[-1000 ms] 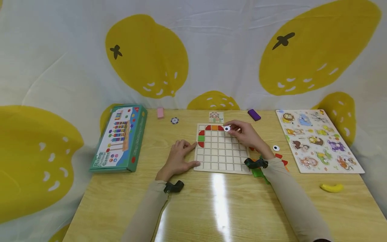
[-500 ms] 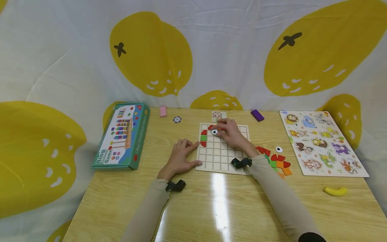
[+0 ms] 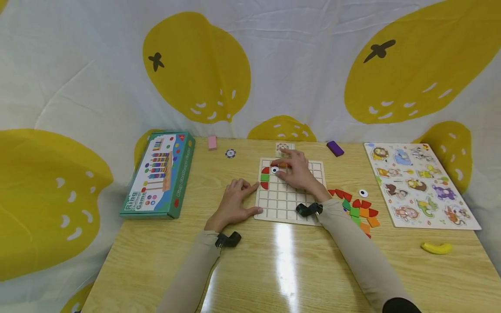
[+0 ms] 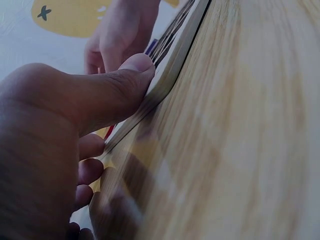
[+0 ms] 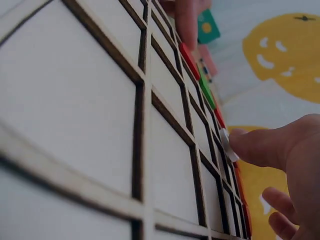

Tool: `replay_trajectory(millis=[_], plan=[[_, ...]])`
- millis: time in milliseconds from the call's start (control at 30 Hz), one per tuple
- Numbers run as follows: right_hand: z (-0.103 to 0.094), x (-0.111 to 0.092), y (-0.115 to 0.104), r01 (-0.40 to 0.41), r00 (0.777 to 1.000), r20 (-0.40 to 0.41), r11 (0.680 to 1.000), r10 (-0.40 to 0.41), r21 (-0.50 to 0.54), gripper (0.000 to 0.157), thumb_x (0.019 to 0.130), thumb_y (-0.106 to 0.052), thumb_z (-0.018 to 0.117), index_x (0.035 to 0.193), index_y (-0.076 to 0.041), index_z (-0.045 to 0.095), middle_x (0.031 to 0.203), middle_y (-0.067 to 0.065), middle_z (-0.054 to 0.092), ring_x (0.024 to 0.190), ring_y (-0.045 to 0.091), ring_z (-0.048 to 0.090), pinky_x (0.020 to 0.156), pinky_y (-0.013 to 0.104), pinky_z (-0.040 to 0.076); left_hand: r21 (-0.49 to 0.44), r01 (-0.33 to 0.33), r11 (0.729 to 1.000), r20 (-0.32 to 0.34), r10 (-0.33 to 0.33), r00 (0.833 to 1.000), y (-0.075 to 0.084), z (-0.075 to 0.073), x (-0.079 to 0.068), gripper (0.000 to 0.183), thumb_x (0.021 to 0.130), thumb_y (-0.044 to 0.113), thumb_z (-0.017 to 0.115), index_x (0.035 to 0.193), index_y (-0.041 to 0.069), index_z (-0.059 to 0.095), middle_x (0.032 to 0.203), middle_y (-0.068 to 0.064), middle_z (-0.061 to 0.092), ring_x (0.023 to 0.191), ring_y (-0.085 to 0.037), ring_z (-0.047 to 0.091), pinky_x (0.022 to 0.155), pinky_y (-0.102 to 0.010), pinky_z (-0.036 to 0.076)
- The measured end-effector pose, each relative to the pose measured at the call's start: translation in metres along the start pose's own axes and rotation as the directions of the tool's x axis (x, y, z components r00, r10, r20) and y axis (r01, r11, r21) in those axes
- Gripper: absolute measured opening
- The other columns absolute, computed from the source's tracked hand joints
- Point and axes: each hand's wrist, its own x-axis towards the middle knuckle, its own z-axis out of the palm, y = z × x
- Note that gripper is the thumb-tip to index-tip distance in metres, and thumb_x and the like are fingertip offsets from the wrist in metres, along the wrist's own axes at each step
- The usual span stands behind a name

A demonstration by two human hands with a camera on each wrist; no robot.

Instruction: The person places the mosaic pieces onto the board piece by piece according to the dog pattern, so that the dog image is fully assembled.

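A wooden grid board (image 3: 287, 204) lies on the table. My left hand (image 3: 235, 204) rests at its left edge, thumb and index finger spread apart and touching the rim; the thumb (image 4: 115, 87) lies on the edge in the left wrist view. My right hand (image 3: 297, 171) pinches a white eye disc (image 3: 275, 170) with a black centre, low over the upper left cells. In the right wrist view the thumb (image 5: 257, 145) touches this disc (image 5: 227, 145). Red rounded pieces and a green square (image 3: 265, 178) sit along the left column. The right hand partly covers the top row's pieces.
Loose red, green and orange pieces (image 3: 354, 211) and another eye disc (image 3: 363, 193) lie right of the board. A pattern card (image 3: 282, 152), purple block (image 3: 335, 148), animal puzzle (image 3: 420, 184), toy banana (image 3: 436, 248), pink block (image 3: 212, 143), poker chip (image 3: 230, 153) and game box (image 3: 156, 176) surround it.
My right hand has moved left across the board with the eye disc, from the right end of the top pieces to the upper left cells. The left hand has stayed at the edge.
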Motion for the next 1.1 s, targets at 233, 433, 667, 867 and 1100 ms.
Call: replay_trajectory(millis=[233,433,667,867,1100], plan=[[0.0019,0.0021,0.0041,0.007,0.999,-0.042,1.000,-0.007,0.002,0.016,0.085,-0.023,0.077,0.099,-0.016,0.077,0.147,0.016,0.045,0.137,0.043,0.025,0.103,0.062,0.017,-0.004,0.010,1.000,0.004,-0.010,1.000,0.0011,-0.0020,0.0000,0.084,0.079,0.065,0.070,0.148,0.022,0.048,0.111,0.000,0.045,0.099,-0.018,0.038,0.087,-0.038,0.031],[0.0025,0.0008,0.0033,0.010,0.999,-0.052,1.000,-0.009,0.016,0.020,0.084,-0.022,0.077,0.103,-0.015,0.077,0.146,0.016,0.046,0.136,0.042,0.026,0.104,0.062,0.017,0.007,0.017,1.000,0.025,-0.017,1.000,0.0028,-0.0022,0.0006,0.083,0.080,0.067,0.067,0.148,0.023,0.047,0.111,0.000,0.045,0.099,-0.018,0.037,0.086,-0.037,0.031],[0.0019,0.0002,0.0033,0.009,0.998,-0.065,1.000,-0.009,-0.004,0.017,0.084,-0.021,0.077,0.099,-0.012,0.077,0.142,0.018,0.050,0.131,0.045,0.030,0.099,0.062,0.021,0.008,0.014,1.000,0.022,-0.014,1.000,0.0046,-0.0034,0.0005,0.082,0.080,0.064,0.069,0.148,0.022,0.048,0.110,-0.001,0.045,0.098,-0.019,0.038,0.086,-0.038,0.031],[0.0007,0.0006,0.0003,0.006,0.999,-0.053,1.000,-0.006,-0.002,0.015,0.085,-0.018,0.075,0.099,-0.011,0.078,0.141,0.018,0.050,0.132,0.044,0.030,0.100,0.062,0.021,0.014,0.013,1.000,0.017,-0.013,1.000,0.0035,-0.0029,0.0004,0.083,0.080,0.065,0.069,0.148,0.022,0.048,0.110,-0.001,0.045,0.099,-0.019,0.038,0.086,-0.038,0.031],[0.0003,-0.0004,-0.0019,0.005,0.998,-0.059,1.000,-0.003,0.026,0.017,0.083,-0.015,0.076,0.099,-0.009,0.078,0.141,0.020,0.051,0.132,0.044,0.030,0.104,0.063,0.017,0.010,0.014,1.000,0.021,-0.015,1.000,0.0026,-0.0021,0.0003,0.083,0.080,0.065,0.068,0.148,0.022,0.047,0.110,-0.001,0.044,0.099,-0.019,0.037,0.086,-0.038,0.031]])
